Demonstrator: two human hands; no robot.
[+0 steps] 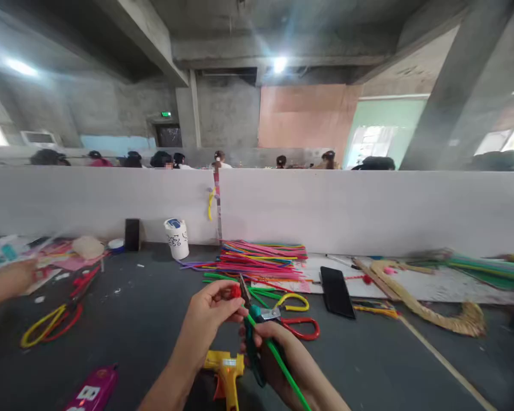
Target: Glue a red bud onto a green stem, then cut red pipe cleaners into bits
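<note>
Fingers of my left hand (205, 317) pinch a small red fuzzy piece (235, 291). My right hand (285, 348) is wrapped round dark green-handled pliers (251, 342), whose metal jaws point up beside the red piece. A green pipe cleaner (285, 371) runs along the pliers and past my right hand toward the bottom edge; its top end by my left fingertips is partly hidden. Just beyond my hands lie scissors (314, 330) with one yellow and one red handle. Below my hands rests a yellow glue gun (228, 365) with a red trigger.
A pile of coloured pipe cleaners (261, 260) lies by the white partition (325, 211). A black phone (337, 292) is right of it, a white cup (177, 240) left. Further left are another person's hand (15, 279), other scissors (47, 330) and a purple power strip (93, 388).
</note>
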